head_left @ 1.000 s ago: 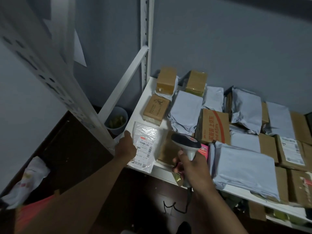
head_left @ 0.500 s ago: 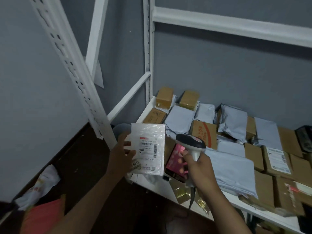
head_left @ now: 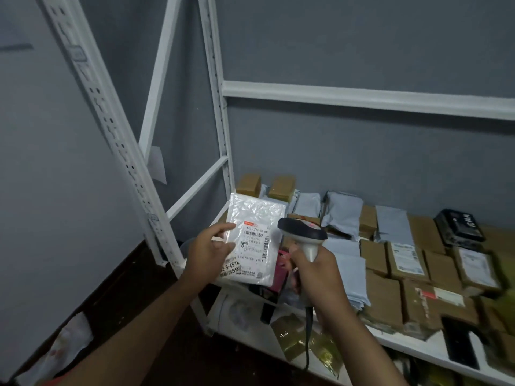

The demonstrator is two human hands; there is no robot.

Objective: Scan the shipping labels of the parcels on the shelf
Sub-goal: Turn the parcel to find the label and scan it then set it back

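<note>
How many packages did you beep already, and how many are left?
Nothing in view shows any parcel as already scanned. In hand now: the left hand holds up a white parcel, label facing the scanner that the right hand grips. Left: many brown boxes and grey mailers lie on the shelf.

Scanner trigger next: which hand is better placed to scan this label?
Right. The right hand already grips the scanner, its head beside the white parcel's label; the left hand is holding that parcel.
</note>
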